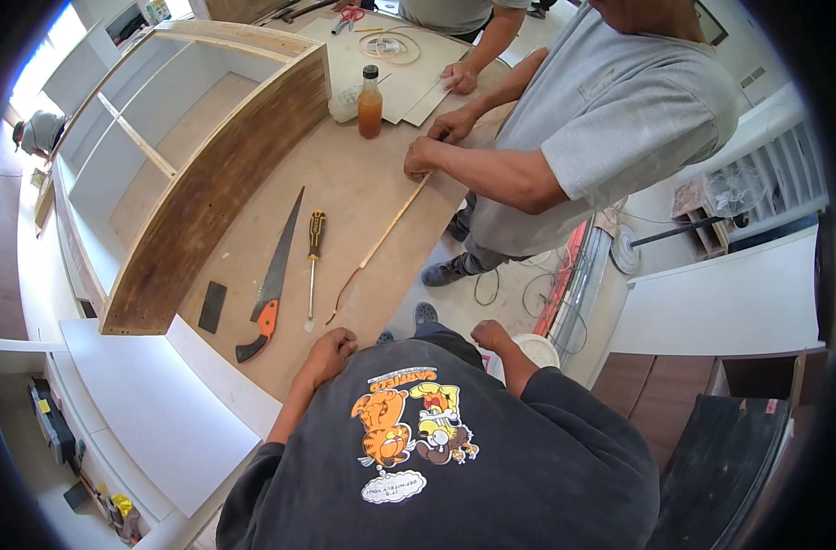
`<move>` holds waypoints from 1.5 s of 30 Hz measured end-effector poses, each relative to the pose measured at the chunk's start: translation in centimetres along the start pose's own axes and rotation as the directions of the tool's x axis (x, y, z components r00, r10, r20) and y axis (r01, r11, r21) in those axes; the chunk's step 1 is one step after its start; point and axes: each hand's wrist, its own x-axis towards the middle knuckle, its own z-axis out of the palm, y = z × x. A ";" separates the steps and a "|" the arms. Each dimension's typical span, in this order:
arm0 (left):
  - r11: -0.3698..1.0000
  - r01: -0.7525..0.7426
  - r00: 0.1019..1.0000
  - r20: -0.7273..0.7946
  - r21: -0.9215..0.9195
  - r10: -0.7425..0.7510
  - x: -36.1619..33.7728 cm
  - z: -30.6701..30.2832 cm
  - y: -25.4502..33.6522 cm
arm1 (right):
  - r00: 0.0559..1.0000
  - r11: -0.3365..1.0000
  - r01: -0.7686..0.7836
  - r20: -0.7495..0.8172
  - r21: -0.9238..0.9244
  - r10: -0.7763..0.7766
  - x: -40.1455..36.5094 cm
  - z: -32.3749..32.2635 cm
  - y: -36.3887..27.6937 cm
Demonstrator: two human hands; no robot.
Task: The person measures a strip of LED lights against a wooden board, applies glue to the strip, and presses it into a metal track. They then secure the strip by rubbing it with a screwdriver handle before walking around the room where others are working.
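Observation:
My left hand [328, 354] is closed in a fist and rests on the near edge of the plywood worktop [344, 183], holding nothing. Just beyond it lie a screwdriver [314, 261], a hand saw [271, 275] with an orange and black handle, and the loose end of a thin wooden strip [381, 240]. My right hand [491, 335] is also a fist, off the table's edge in the air, empty. A co-worker in a grey shirt [610, 119] pinches the strip's far end with both hands [424, 156].
A curved wooden shelf frame [207, 183] fills the worktop's left side, with a black block [212, 307] beside it. Farther off stand an amber bottle [370, 103], red scissors [349, 16] and another person's hand [459, 78]. A white bucket [539, 348] and cables lie on the floor.

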 end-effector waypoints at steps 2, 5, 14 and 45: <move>1.000 -0.001 1.000 0.000 -0.010 0.001 -0.1 -0.1 0.2 | 1.000 0.996 -0.019 0.003 0.090 0.019 0.0 -0.1 0.1; 1.000 0.006 1.000 0.005 -0.012 -0.006 -0.1 -0.1 0.2 | 0.985 0.922 -0.169 0.017 0.349 0.174 -0.2 -0.9 -0.6; 0.999 0.047 0.999 0.016 -0.013 -0.047 -0.2 -0.3 1.0 | 0.977 0.860 -0.192 0.008 0.473 0.214 0.0 -0.3 -0.2; 1.000 0.010 1.000 0.007 -0.002 -0.010 -0.3 -0.5 0.8 | 0.909 0.732 -0.397 0.127 0.553 0.398 -0.5 -1.4 -0.6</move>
